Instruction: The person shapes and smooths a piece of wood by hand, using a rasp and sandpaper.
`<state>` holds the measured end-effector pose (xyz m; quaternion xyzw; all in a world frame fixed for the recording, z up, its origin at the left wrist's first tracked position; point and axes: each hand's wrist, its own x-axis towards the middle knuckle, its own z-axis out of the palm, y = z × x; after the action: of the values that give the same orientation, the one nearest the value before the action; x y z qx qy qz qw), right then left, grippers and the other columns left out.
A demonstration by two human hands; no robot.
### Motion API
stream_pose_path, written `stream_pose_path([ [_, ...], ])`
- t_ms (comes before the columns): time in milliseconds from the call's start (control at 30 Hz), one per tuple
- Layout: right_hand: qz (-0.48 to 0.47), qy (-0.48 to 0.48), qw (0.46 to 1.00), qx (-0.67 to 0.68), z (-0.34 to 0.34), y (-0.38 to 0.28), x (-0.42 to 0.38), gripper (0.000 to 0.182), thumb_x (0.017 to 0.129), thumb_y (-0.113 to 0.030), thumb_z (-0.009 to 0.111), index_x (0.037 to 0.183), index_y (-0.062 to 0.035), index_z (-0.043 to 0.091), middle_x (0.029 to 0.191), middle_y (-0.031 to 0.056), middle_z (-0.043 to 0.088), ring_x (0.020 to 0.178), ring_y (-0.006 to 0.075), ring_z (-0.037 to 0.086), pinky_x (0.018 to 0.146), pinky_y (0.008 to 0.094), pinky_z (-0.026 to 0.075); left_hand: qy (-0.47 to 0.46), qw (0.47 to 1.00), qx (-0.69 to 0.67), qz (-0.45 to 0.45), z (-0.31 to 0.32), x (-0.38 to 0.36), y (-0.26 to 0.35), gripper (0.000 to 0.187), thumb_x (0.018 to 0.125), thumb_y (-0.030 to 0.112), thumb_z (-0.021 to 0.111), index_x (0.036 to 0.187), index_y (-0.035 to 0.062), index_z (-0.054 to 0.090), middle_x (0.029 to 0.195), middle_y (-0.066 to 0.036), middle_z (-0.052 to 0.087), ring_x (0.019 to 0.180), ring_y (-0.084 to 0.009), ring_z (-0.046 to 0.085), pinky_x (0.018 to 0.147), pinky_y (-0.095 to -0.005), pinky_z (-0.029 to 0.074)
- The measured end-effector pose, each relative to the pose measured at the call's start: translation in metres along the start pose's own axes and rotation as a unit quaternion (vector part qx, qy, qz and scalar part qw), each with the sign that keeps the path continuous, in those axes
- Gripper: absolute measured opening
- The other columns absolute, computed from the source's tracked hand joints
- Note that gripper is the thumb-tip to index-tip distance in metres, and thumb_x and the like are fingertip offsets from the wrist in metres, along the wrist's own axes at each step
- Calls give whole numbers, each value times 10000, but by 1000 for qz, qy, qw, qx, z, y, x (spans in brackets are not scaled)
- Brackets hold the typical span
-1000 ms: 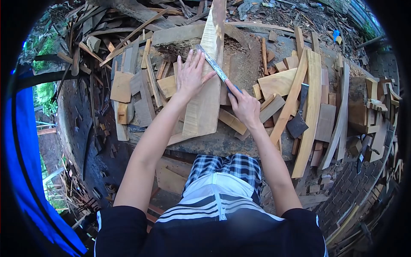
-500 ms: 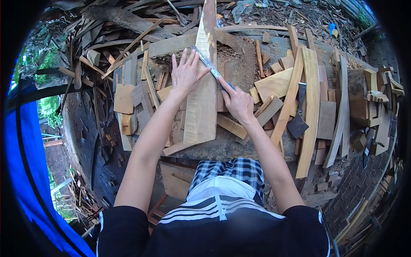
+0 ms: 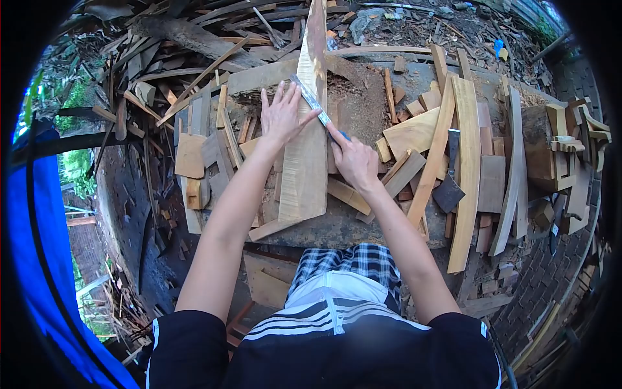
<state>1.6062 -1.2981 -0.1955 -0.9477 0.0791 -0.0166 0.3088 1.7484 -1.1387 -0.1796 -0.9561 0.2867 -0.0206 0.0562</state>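
A long pale wooden board (image 3: pixel 303 175) with a pointed far end lies in front of me on the workbench. My left hand (image 3: pixel 280 120) rests flat on its left side, fingers spread, the thumb reaching a narrow silver metal blade with a blue handle (image 3: pixel 310 98). This tool lies slantwise across the board; its exact kind I cannot make out. At the near end, my right hand (image 3: pixel 356 159) is closed around the blue handle, the index finger stretched along the blade. The palm side of that hand is hidden.
Right of the board lie wood offcuts (image 3: pixel 414 133), long curved strips (image 3: pixel 465 175) and a dark hatchet-like tool (image 3: pixel 449 191). More offcuts (image 3: pixel 190 155) sit on the left. Scrap wood (image 3: pixel 194 42) is heaped behind the bench, and a blue tarp (image 3: pixel 42 246) hangs at far left.
Both hands and the bladed tool have shifted very slightly toward me. My left hand stays flat and my right hand keeps its hold. The view has moved a little.
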Motion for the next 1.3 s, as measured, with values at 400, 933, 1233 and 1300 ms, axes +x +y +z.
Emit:
stream_pose_path([
  [400,-10,-32,999,-2,-10,1,-66,522,919,-257,590,1418,-374,491,747,149,643,602,326,672,527,448,546,-2,1000,-24,4,-10,-65,20,860,871,721,481,1428,66,492,1503,-73,463,1454,-260,319,1185,-603,44],
  [933,10,-112,993,28,-17,-18,-57,485,956,-321,540,1435,-363,473,908,216,692,816,398,684,734,476,555,-63,990,-77,-97,-19,-91,7,758,949,645,437,1481,105,415,1575,-86,345,1478,-318,237,1188,-561,103],
  [1233,72,0,968,240,-8,13,-127,516,960,-311,572,1459,-242,459,1068,244,691,979,411,677,835,458,528,-41,817,-471,-330,26,-214,34,530,937,446,637,1242,20,553,1257,-216,574,1127,-291,587,956,-408,455],
  [1300,76,-13,968,239,-11,4,-135,507,965,-310,569,1456,-241,463,1062,237,695,969,406,682,827,453,528,-87,758,-551,-339,28,-211,38,514,926,453,656,1174,8,591,1135,-205,659,1029,-265,649,894,-385,498],
])
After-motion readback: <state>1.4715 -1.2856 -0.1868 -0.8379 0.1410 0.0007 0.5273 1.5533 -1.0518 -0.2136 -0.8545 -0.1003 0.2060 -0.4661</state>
